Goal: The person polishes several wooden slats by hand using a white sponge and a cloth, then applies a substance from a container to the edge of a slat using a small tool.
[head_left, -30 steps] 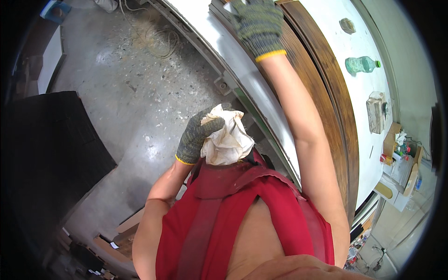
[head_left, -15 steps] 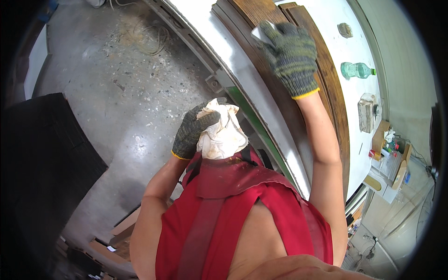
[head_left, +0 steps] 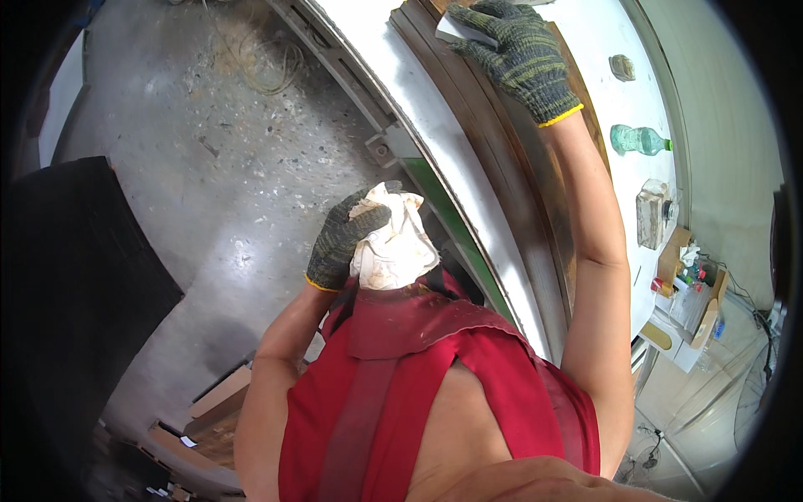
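Near the top centre of the frame, the right hand [head_left: 520,57], in a grey-green knitted glove with a yellow cuff, lies flat on a dark brown wooden board [head_left: 510,180], its fingers pressed down over a small pale pad [head_left: 449,30] whose corner shows at the fingertips. That board runs in a long curve from the top of the frame toward the lower right, resting on a white workbench [head_left: 418,125].

At the centre of the frame, the left hand [head_left: 345,240], gloved the same way, is closed around a crumpled white cloth [head_left: 393,243] stained yellowish brown, held up just above the person's red apron [head_left: 435,368] and clear of the bench edge.

On the far side of the bench, in the upper right, lie a green plastic bottle [head_left: 637,140] on its side and a small round brownish object [head_left: 621,67]; below them stands a clear box-like container [head_left: 651,213]. A grey concrete floor [head_left: 209,151] fills the upper left.
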The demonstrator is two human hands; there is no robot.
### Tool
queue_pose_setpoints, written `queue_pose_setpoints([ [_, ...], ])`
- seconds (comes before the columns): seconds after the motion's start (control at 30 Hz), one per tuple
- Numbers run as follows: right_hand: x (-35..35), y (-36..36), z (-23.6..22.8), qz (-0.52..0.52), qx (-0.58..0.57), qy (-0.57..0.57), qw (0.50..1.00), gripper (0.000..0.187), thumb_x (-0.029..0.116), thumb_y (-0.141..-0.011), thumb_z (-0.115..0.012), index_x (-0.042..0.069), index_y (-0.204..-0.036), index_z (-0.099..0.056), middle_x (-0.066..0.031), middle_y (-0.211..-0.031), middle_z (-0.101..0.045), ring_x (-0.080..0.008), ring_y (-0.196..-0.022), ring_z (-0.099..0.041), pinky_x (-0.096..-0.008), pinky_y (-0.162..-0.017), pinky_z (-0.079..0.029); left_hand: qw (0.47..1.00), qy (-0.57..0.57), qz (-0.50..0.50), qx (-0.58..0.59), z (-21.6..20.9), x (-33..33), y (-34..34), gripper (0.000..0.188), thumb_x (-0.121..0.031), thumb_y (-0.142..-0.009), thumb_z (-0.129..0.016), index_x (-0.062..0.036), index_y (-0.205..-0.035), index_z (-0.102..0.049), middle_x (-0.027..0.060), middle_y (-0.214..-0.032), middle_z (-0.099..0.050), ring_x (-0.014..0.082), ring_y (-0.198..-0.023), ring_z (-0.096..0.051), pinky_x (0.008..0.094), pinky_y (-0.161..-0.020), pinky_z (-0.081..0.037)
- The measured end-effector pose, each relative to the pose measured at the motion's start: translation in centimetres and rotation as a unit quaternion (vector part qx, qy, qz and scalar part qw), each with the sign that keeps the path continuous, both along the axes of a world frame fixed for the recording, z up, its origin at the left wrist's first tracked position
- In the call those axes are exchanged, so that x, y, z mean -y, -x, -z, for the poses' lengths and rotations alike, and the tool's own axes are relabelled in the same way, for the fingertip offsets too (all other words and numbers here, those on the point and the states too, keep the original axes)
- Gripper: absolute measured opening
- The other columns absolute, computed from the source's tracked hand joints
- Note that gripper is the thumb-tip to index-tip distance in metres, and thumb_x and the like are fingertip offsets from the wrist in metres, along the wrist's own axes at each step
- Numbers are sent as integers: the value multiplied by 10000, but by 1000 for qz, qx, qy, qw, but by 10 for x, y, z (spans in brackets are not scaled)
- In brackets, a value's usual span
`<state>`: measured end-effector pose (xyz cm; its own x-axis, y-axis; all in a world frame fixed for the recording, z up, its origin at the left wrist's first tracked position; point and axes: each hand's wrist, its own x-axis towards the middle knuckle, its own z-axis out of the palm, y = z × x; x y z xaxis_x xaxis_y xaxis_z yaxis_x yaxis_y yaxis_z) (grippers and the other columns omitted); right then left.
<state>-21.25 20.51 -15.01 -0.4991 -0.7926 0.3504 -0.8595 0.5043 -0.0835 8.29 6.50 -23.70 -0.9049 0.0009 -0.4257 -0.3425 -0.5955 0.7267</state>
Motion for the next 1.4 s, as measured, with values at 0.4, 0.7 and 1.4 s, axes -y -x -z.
queue_pose_setpoints([
  [0.4,-1,7,-10,-39,64,18,997,390,256,-777,-750,100,-1132,-713,-145,-1102,-678,-343,-1012,-644,-430,-896,-508,998,50,44,-22,6,-7,-1,482,-193,-914,-647,36,-1327,-549,128,-1193,-666,176,-1090,-621,314,-959,-494],
  [0.7,31,21,-4,-28,159,73,984,385,246,-813,-752,59,-1147,-710,-159,-1103,-692,-314,-1033,-647,-396,-911,-504,999,42,9,-19,18,-8,-8,456,-179,-919,-643,30,-1315,-557,127,-1197,-663,176,-1083,-625,310,-959,-492],
  [1.4,-98,46,32,43,197,126,971,375,278,-893,-685,202,-1260,-668,-119,-1277,-640,-280,-1093,-642,-385,-885,-535,998,-62,3,29,1,-27,-3,372,-152,-904,-650,27,-1228,-611,104,-1140,-678,173,-1048,-631,314,-943,-494],
])
